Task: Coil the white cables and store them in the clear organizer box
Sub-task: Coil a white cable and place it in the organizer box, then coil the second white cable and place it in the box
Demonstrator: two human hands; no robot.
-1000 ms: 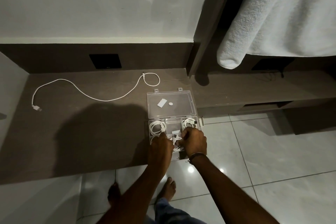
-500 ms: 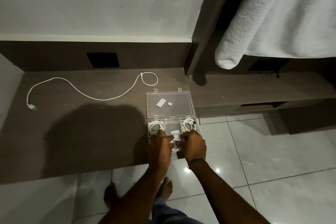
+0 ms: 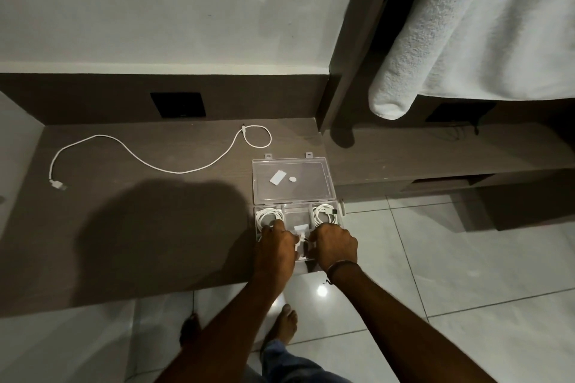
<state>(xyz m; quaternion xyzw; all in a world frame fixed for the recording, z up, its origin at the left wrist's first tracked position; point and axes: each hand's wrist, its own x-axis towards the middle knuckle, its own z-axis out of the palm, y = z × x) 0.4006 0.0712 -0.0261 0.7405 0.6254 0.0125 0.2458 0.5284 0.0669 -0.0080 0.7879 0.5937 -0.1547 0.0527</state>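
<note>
You are well into the job but not through it. The clear organizer box [image 3: 298, 218] sits at the near right end of the desk [image 3: 130, 227], its lid [image 3: 291, 179] thrown back flat behind it. Two coiled white cables already lie inside: one coil [image 3: 268, 215] in the far left compartment, another coil [image 3: 325, 214] in the far right compartment. The small middle compartment between them looks bare apart from a white tab at its near edge.

Your left hand [image 3: 275, 247] and right hand [image 3: 336, 247] are both down over the near row of the box, knuckles up, close together. A bit of white cable [image 3: 301, 238] shows in the gap between them, so you appear to be tucking a third one into a near compartment. Both grips are curled downward with the fingers hidden, so I cannot tell whether either is actually pinching the cable or just pressing it in.

What is left, as I judge it: seat this cable, then fetch the long loose cable [image 3: 161, 162] sprawled uncoiled across the desk to your left, well apart from the box, wind it, store it, and close the lid.
</note>
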